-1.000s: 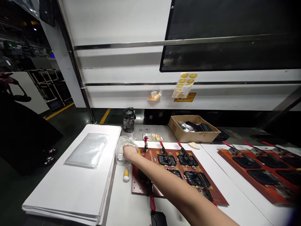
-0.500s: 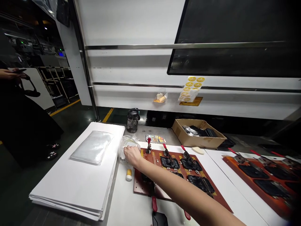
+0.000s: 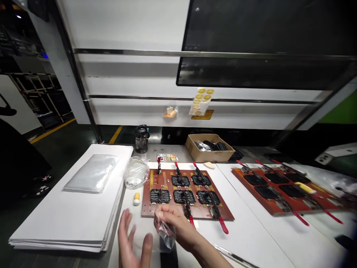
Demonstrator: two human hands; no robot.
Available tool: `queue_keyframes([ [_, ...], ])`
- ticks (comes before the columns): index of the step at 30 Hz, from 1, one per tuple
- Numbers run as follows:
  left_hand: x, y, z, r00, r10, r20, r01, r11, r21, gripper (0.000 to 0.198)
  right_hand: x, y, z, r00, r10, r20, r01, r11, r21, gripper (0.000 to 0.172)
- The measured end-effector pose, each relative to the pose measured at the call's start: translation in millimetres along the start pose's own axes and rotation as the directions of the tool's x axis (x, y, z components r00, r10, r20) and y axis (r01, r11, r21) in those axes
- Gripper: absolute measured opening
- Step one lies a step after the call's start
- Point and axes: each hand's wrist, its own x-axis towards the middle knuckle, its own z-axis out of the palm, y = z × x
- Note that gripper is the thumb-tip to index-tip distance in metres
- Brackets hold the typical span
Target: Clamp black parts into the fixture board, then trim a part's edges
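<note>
My right hand point(image 3: 180, 225) pinches a small clear plastic bag point(image 3: 167, 238) between thumb and fingers, over the white worktop in front of the brown fixture board point(image 3: 152, 212). To its left is my left hand point(image 3: 132, 242), slightly blurred, with fingers spread and nothing in it. Below the bag lies a dark flat piece point(image 3: 169, 259), cut off by the lower edge. On the board, black ribbed plastic parts point(image 3: 160, 196) sit under metal toggle clamps with red handles point(image 3: 223, 226). A pile of clear plastic bags point(image 3: 136, 173) rests at the board's left, behind a small yellow-and-white roll point(image 3: 136, 199).
At left, a stack of white sheets point(image 3: 69, 219) carries a clear plastic packet point(image 3: 92, 173). A cardboard box point(image 3: 209, 154) and a dark jug point(image 3: 142, 139) stand behind. A second clamp fixture point(image 3: 267, 208) is on the right, with a pen point(image 3: 237, 257) near the front.
My right hand has drawn back from the pile of bags towards me, now with a clear bag in it. My left hand has come into view, open. The view has swung right.
</note>
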Motion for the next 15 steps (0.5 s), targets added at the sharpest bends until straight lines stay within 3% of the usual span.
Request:
queue_keyframes([
  [2,9.3,4.7,20.5,0.961,-0.172,0.218,0.217,0.955,-0.204,0.077,-26.6,9.2,-2.8,1.0,0.014,0.013,-0.015,0.995,0.098,0.045],
  [4,9.1,8.7,41.9,0.871,-0.281,0.404,0.396,0.886,-0.239,0.059,-53.1,18.6,-13.1,0.989,0.012,-0.145,0.009,0.99,0.143,0.055],
  [6,3.0,12.3,60.1,0.852,-0.287,0.437,0.391,0.905,-0.167,0.051,-81.5,26.4,-29.6,0.915,0.016,-0.403,0.051,0.987,0.155,0.064],
  [8,-5.3,16.2,76.0,0.863,-0.239,0.444,0.323,0.938,-0.123,0.048,-110.7,30.1,-48.3,0.852,0.042,-0.521,0.053,0.985,0.166,0.072],
  [10,-13.9,21.0,91.7,0.845,-0.207,0.493,0.283,0.956,-0.084,0.046,-136.5,29.7,-64.6,0.89,0.052,-0.454,0.011,0.991,0.136,0.069],
  [12,-22.0,26.2,107.3,0.803,-0.197,0.562,0.27,0.962,-0.048,0.044,-155.2,27.1,-77.4,0.915,0.029,-0.402,-0.031,1.0,0.002,0.05],
  [15,-32.0,33.3,125.8,0.758,-0.207,0.618,0.285,0.958,-0.028,0.045,-169.7,25.8,-92.7,0.888,0.004,-0.459,-0.043,0.996,-0.073,0.03],
])
